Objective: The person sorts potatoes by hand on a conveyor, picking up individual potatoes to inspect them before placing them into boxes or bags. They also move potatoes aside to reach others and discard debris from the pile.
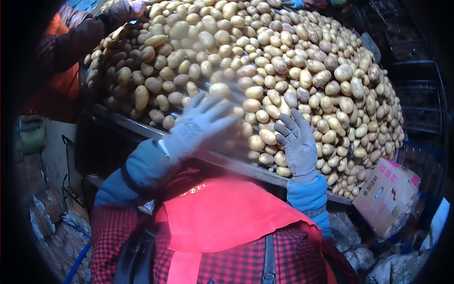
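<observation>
A broad heap of potatoes (321,78) covers the sorting table (120,120) in front of me. My left hand (201,125), in a grey glove, is held over the near edge of the heap with its fingers spread, a little blurred. Just beyond its fingertips lies a pale round potato (220,90). My right hand (299,144), in a dirtier grey glove, is palm down at the near potatoes. Its fingers are apart and slightly bent, the tips beside a few small potatoes. Neither hand grips a potato. Between the hands, a hazy patch partly veils the heap.
At the upper left a person's dark sleeve (71,45) reaches to the heap. Another person's blue-gloved hand (294,4) shows at the far edge. A printed cardboard box (387,194) leans at the table's right end. Dark crates (418,102) stand along the right side.
</observation>
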`<state>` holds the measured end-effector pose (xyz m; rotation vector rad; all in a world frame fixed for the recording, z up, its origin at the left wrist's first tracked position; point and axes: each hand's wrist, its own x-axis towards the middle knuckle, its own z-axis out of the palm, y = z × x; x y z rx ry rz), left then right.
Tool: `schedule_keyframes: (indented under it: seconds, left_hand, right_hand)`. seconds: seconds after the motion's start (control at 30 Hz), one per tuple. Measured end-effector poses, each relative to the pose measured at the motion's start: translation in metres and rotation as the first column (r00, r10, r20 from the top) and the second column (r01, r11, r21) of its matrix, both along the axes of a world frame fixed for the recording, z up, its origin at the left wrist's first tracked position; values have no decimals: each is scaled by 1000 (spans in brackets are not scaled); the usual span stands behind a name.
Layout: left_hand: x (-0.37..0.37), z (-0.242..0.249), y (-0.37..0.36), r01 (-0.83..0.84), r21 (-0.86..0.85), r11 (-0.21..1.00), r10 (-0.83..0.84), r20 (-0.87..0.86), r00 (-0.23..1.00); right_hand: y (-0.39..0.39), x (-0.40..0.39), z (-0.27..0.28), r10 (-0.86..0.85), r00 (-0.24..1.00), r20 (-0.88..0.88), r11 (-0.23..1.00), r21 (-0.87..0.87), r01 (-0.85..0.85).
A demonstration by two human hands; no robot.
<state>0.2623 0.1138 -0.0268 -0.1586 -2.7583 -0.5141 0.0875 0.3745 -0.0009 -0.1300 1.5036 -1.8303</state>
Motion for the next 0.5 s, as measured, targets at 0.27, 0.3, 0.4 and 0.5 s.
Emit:
schedule_keyframes:
  seconds: [0.27, 0.3, 0.4, 0.5]
  left_hand:
    - [-43, -18, -3, 26, 58, 998, -36, 175, 984]
    - [-40, -21, -12, 38, 32, 999, -43, 157, 987]
    - [-30, -23, -38, -86, -141, 986, 95, 59, 994]
    - [-9, -23, -90, -319, -226, 920, 348, 102, 932]
  right_hand:
    - [17, 6, -17, -45, 995, 95, 997, -59, 50]
    - [16, 8, -16, -51, 996, 68, 998, -31, 53]
    - [18, 5, -22, -63, 992, 110, 992, -100, 74]
    - [20, 7, -26, -32, 999, 32, 996, -78, 35]
